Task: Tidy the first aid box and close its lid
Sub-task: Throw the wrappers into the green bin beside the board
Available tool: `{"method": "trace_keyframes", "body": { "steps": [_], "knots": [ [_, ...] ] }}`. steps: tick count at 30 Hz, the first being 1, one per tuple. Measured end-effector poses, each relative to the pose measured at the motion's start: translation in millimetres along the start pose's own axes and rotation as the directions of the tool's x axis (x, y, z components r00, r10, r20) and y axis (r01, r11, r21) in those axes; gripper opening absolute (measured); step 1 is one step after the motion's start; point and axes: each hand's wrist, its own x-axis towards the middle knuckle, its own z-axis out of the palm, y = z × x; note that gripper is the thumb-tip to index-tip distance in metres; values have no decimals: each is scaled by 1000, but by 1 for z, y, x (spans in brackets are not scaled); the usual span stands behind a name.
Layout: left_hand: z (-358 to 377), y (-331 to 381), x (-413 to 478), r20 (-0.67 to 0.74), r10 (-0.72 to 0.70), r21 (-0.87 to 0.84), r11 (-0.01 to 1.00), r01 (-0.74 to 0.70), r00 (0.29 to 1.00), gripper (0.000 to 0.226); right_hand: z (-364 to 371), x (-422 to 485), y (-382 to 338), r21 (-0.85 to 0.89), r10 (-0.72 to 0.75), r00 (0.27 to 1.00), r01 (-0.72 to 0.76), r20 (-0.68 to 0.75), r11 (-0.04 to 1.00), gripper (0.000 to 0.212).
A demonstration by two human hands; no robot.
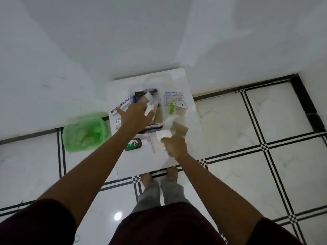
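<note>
— Where's the box?
— The clear first aid box [139, 96] sits open mid-surface [141, 165], crammed with packets. My left hand [135, 119] is over it, fingers around a white packet [149, 107].
— And the right?
— My right hand [176, 145] is just beside the box, fingers pinching a white pouch [163, 134]. A brown antiseptic bottle [133, 144] lies near; a green-lined bin [85, 131] stands on the floor.
</note>
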Motion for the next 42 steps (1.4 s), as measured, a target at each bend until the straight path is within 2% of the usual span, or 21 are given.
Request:
{"method": "trace_keyframes", "body": {
  "steps": [2,4,7,10,13,18,21,24,28,32,36,40,42],
  "knots": [
    [4,6,7,33,12,10,1000,-13,999,45,3,5,10,114,175,981,-185,88,976,27],
    [13,10,12,45,30,59,998,-33,999,51,6,14,21,153,280,952,-297,123,942,32],
    [29,9,17,108,3,106,994,-15,994,42,13,27,21,342,357,917,-399,179,851,32],
    [39,6,20,82,-50,20,999,48,995,26,20,33,18,439,371,900,-435,228,786,24],
    [38,9,18,-23,-100,-98,990,97,995,36,24,36,16,465,377,901,-433,213,772,16],
    [13,-2,20,-114,-126,-231,968,97,985,34,28,18,5,485,360,910,-415,207,770,33],
    [-8,-15,22,-191,-164,-400,913,76,968,38,23,-3,-8,511,334,911,-413,243,754,23],
    [-38,-22,4,-286,-262,-526,847,77,922,59,26,-34,-24,483,256,914,-386,313,786,8],
    [-73,-57,-24,-395,-414,-632,770,85,820,53,52,-75,-59,353,164,889,-331,427,875,5],
    [-88,-112,-51,-450,-477,-623,773,118,755,50,98,-97,-92,268,99,897,-232,431,935,1],
    [-88,-186,-65,-433,-551,-596,769,232,713,44,165,-88,-126,202,27,913,-119,407,972,14],
    [-68,-265,-59,-400,-529,-454,824,340,748,18,243,-62,-145,82,11,948,-39,319,996,26],
    [-53,-309,-49,-365,-496,-349,857,378,788,14,283,-45,-154,10,-27,965,25,262,1000,37]
  ]
}}
